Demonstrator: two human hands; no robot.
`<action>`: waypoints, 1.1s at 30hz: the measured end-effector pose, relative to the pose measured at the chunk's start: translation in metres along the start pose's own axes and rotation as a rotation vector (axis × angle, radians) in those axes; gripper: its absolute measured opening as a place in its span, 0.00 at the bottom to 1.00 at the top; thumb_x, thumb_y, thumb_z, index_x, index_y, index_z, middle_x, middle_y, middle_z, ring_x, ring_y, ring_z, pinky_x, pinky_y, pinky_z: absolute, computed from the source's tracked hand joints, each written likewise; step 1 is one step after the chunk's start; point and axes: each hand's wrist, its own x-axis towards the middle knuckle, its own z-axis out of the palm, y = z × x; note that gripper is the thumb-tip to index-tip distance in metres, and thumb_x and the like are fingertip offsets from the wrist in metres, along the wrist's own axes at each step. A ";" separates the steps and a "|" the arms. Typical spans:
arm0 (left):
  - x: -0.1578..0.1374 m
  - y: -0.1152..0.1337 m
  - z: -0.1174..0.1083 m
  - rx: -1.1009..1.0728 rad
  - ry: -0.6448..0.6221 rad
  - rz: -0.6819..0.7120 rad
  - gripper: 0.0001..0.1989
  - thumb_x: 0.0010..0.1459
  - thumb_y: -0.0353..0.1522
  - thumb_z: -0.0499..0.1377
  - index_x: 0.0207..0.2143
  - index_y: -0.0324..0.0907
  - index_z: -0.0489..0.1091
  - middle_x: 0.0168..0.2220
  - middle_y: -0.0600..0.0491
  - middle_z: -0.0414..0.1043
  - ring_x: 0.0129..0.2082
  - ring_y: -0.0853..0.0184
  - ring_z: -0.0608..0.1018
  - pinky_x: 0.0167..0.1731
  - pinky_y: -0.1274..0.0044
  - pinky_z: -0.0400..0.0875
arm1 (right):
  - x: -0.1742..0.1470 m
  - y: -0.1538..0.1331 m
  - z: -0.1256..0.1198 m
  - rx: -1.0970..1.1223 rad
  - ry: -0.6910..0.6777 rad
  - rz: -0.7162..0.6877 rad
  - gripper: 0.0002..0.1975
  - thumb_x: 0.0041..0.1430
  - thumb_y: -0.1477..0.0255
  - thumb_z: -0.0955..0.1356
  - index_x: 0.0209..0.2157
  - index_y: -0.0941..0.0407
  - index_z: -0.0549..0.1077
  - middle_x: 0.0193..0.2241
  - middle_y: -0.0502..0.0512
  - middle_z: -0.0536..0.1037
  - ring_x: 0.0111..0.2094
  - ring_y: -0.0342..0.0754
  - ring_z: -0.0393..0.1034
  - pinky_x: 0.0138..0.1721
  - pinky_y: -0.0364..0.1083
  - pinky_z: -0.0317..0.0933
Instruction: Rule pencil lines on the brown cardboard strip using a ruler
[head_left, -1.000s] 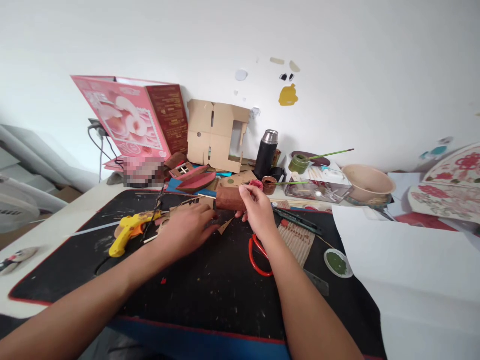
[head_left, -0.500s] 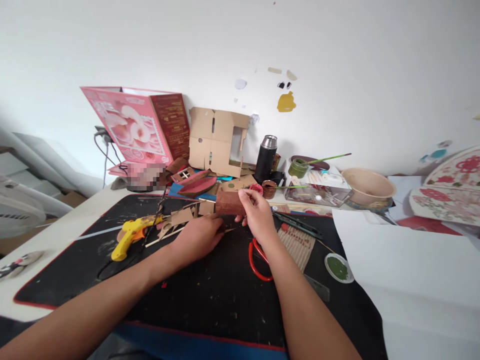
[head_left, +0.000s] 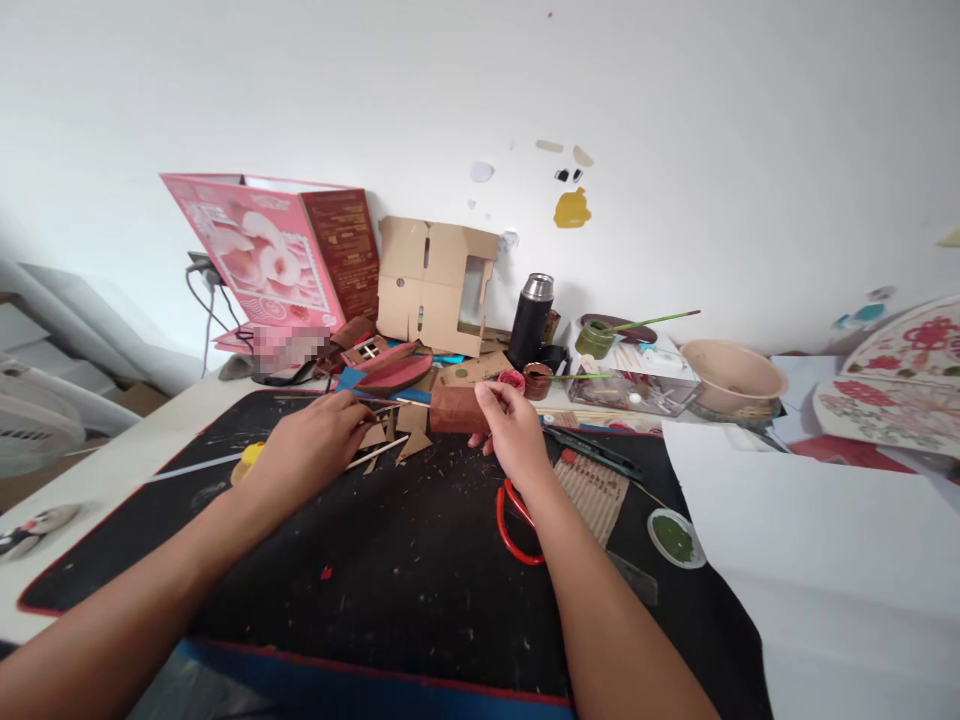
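Note:
My right hand (head_left: 516, 440) pinches a reddish-brown painted piece of cardboard (head_left: 456, 409) by its right end, above the black mat (head_left: 420, 600). To the left, my left hand (head_left: 319, 440) is over cardboard scraps (head_left: 412, 418), its fingers curled and pointing right. What its fingertips hold, if anything, is hidden. A pale thin stick (head_left: 379, 453) lies just right of those fingers. The yellow glue gun (head_left: 251, 458) is mostly covered by my left hand and wrist. Red scissor handles (head_left: 517, 525) rest beside my right forearm.
Behind the mat stand a black thermos (head_left: 531, 318), an open brown paint jar (head_left: 538, 381) and a clear box (head_left: 637, 390). A green paint lid (head_left: 676, 538), corrugated cardboard (head_left: 594, 495) and a dark green cutter (head_left: 596, 450) lie right. A pink box (head_left: 262, 250) leans at the back left.
My left hand has moved left and slightly up, away from the brown cardboard piece, now covering most of the glue gun. My right hand keeps its hold nearly in place.

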 end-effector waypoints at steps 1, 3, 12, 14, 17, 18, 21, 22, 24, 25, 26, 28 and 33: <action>0.001 -0.004 0.001 0.010 0.012 -0.007 0.18 0.73 0.37 0.50 0.43 0.45 0.81 0.48 0.40 0.81 0.51 0.48 0.84 0.51 0.62 0.79 | 0.000 0.000 0.000 -0.003 0.002 -0.001 0.30 0.64 0.43 0.72 0.47 0.56 0.78 0.28 0.47 0.76 0.17 0.45 0.76 0.12 0.39 0.59; 0.001 -0.008 0.004 0.024 0.020 -0.008 0.18 0.72 0.35 0.50 0.44 0.45 0.81 0.49 0.39 0.81 0.51 0.47 0.84 0.51 0.61 0.79 | 0.000 0.001 0.000 -0.013 -0.001 -0.003 0.30 0.64 0.43 0.72 0.48 0.56 0.78 0.28 0.47 0.77 0.17 0.45 0.76 0.12 0.39 0.59; 0.003 -0.008 0.017 0.014 -0.025 0.001 0.21 0.73 0.38 0.48 0.42 0.44 0.81 0.45 0.38 0.83 0.48 0.47 0.85 0.50 0.61 0.79 | 0.000 0.003 0.000 -0.026 -0.006 -0.002 0.29 0.65 0.42 0.72 0.47 0.55 0.78 0.29 0.46 0.76 0.17 0.44 0.76 0.13 0.39 0.58; 0.003 -0.008 0.017 0.009 -0.035 -0.003 0.22 0.74 0.41 0.48 0.43 0.45 0.81 0.45 0.39 0.84 0.49 0.47 0.85 0.50 0.62 0.79 | 0.000 0.002 -0.001 -0.029 -0.009 -0.009 0.29 0.65 0.43 0.72 0.47 0.55 0.78 0.29 0.46 0.75 0.17 0.43 0.76 0.13 0.39 0.59; 0.004 -0.010 0.018 0.003 -0.061 -0.004 0.20 0.73 0.40 0.49 0.42 0.45 0.80 0.45 0.40 0.84 0.50 0.48 0.85 0.50 0.63 0.78 | 0.000 0.002 -0.001 -0.033 -0.017 -0.016 0.28 0.66 0.44 0.71 0.47 0.56 0.78 0.28 0.47 0.76 0.17 0.44 0.76 0.13 0.39 0.59; 0.004 -0.011 0.019 0.002 -0.074 -0.003 0.19 0.72 0.40 0.49 0.41 0.45 0.80 0.44 0.40 0.84 0.49 0.49 0.85 0.50 0.64 0.78 | -0.001 0.002 -0.001 -0.034 -0.019 -0.016 0.28 0.66 0.44 0.71 0.48 0.56 0.78 0.28 0.46 0.76 0.17 0.44 0.76 0.13 0.39 0.59; 0.006 -0.013 0.024 0.001 -0.119 -0.003 0.17 0.71 0.38 0.51 0.39 0.45 0.78 0.42 0.41 0.84 0.47 0.49 0.86 0.46 0.65 0.78 | -0.001 0.003 -0.001 -0.033 -0.015 -0.015 0.28 0.66 0.44 0.72 0.48 0.56 0.78 0.28 0.46 0.75 0.17 0.44 0.77 0.13 0.39 0.59; 0.007 -0.013 0.025 0.000 -0.130 -0.008 0.16 0.71 0.38 0.51 0.38 0.45 0.78 0.41 0.41 0.84 0.46 0.49 0.86 0.45 0.65 0.78 | -0.001 0.003 0.000 -0.032 -0.014 -0.014 0.29 0.65 0.44 0.72 0.48 0.56 0.78 0.28 0.46 0.75 0.17 0.44 0.77 0.13 0.39 0.59; 0.010 -0.013 0.029 -0.007 -0.144 -0.025 0.15 0.70 0.38 0.51 0.39 0.45 0.77 0.42 0.41 0.84 0.46 0.49 0.86 0.44 0.66 0.78 | -0.001 0.003 0.000 -0.033 -0.017 -0.017 0.28 0.66 0.44 0.72 0.48 0.56 0.78 0.29 0.47 0.76 0.18 0.44 0.77 0.13 0.39 0.59; 0.012 -0.013 0.030 -0.012 -0.144 -0.036 0.15 0.70 0.38 0.52 0.39 0.45 0.77 0.43 0.41 0.84 0.47 0.48 0.86 0.45 0.66 0.77 | -0.001 0.003 0.000 -0.038 -0.020 -0.019 0.28 0.66 0.44 0.72 0.48 0.56 0.78 0.29 0.47 0.76 0.18 0.44 0.77 0.13 0.39 0.59; 0.014 -0.014 0.031 -0.020 -0.142 -0.049 0.14 0.70 0.39 0.53 0.40 0.45 0.77 0.44 0.40 0.84 0.47 0.48 0.86 0.45 0.66 0.77 | -0.001 0.004 0.000 -0.045 -0.024 -0.022 0.28 0.66 0.44 0.71 0.49 0.56 0.78 0.29 0.47 0.76 0.17 0.44 0.77 0.13 0.39 0.59; 0.017 -0.014 0.031 -0.043 -0.132 -0.076 0.14 0.70 0.40 0.53 0.40 0.45 0.76 0.45 0.39 0.84 0.49 0.46 0.85 0.47 0.64 0.77 | -0.001 0.004 0.000 -0.064 -0.030 -0.028 0.28 0.67 0.44 0.71 0.49 0.56 0.78 0.29 0.47 0.76 0.17 0.44 0.77 0.13 0.39 0.59; 0.020 -0.010 0.023 -0.164 -0.091 -0.152 0.16 0.69 0.39 0.51 0.40 0.43 0.77 0.43 0.36 0.83 0.51 0.42 0.84 0.51 0.59 0.76 | -0.001 0.005 -0.001 -0.078 -0.033 -0.028 0.27 0.68 0.45 0.70 0.49 0.56 0.78 0.28 0.47 0.76 0.18 0.44 0.77 0.14 0.39 0.59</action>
